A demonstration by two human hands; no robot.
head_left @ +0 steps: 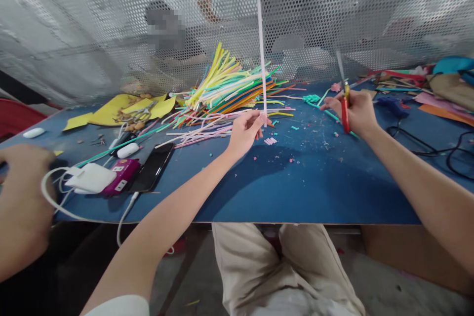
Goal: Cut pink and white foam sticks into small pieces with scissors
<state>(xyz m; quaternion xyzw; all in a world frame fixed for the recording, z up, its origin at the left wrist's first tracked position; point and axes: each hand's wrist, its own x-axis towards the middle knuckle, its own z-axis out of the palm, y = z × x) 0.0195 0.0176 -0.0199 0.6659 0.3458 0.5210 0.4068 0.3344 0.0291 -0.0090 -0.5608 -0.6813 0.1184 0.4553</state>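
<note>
My left hand is closed in a pinch around the lower end of a long pale pink straw, which stands nearly upright above the table. To the right, my right hand grips scissors with red and yellow handles, their blades pointing up and away from the straw. Short cut pink pieces lie on the blue tabletop just beyond my left hand's fingers. A turquoise bundle of short pieces sits left of the scissors. Behind my left hand spreads a heap of long straws in many colours.
A perforated metal screen rises behind the blue table. At left are a black phone, a purple power adapter, a white charger and another person's arm. Black cables lie at right. Yellow paper holds more scissors.
</note>
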